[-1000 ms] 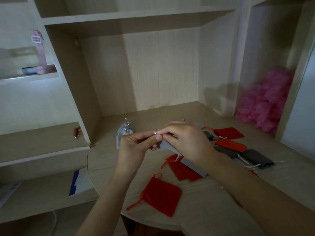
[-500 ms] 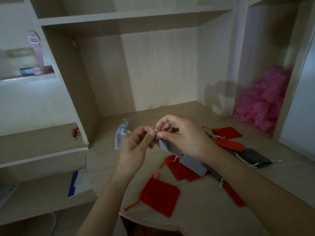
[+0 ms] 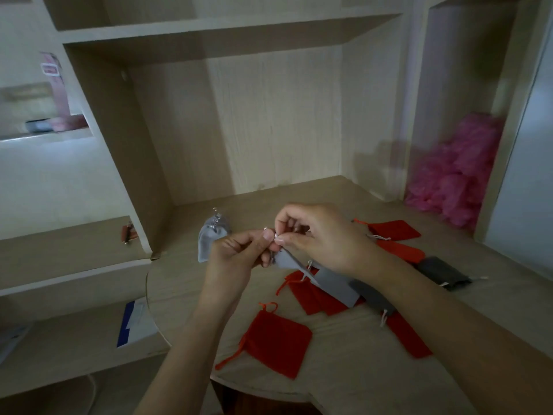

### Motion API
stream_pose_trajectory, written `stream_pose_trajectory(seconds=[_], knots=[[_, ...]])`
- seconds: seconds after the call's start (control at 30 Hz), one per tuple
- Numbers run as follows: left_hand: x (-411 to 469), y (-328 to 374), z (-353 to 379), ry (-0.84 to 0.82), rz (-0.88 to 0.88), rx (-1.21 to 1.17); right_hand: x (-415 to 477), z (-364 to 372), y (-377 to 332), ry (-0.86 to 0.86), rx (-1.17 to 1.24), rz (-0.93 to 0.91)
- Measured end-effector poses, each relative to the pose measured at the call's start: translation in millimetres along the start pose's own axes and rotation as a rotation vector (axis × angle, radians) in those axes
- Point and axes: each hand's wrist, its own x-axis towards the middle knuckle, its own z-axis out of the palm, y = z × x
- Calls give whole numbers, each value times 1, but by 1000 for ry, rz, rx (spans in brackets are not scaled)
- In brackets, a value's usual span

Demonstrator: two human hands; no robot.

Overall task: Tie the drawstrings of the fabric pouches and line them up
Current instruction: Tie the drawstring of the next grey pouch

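Observation:
My left hand (image 3: 236,253) and my right hand (image 3: 317,238) meet above the desk, both pinching the drawstring at the mouth of a light grey pouch (image 3: 323,278) that hangs down to the right. Behind my left hand a second light grey pouch (image 3: 209,238) lies on the desk with its top gathered. A red pouch (image 3: 275,339) lies nearest to me. More red pouches (image 3: 311,298) lie under the held one, others at the right (image 3: 392,230), with dark grey pouches (image 3: 443,272) among them.
The wooden desk (image 3: 359,363) has a curved front edge and sits inside a shelf alcove. A pink fluffy mass (image 3: 457,172) fills the right compartment. A lower side shelf at the left holds a small red object (image 3: 128,233) and a blue-and-white paper (image 3: 134,323).
My hands have stayed together at the pouch's mouth, fingers shifting on the drawstring. The view has drifted slightly, and the held grey pouch hangs a little lower to the right.

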Motion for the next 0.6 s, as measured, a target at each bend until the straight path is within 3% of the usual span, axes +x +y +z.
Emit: stream_pose_trajectory(seconds=[0.17,0.37,0.6], knots=[[0,-1,2,115,97,-14,1,8,4,-3,256,166],[-8,-4,8,134,117,-21,2,18,5,70,164,184],[0,0,-7,-35,73,21,2,19,4,103,42,92]])
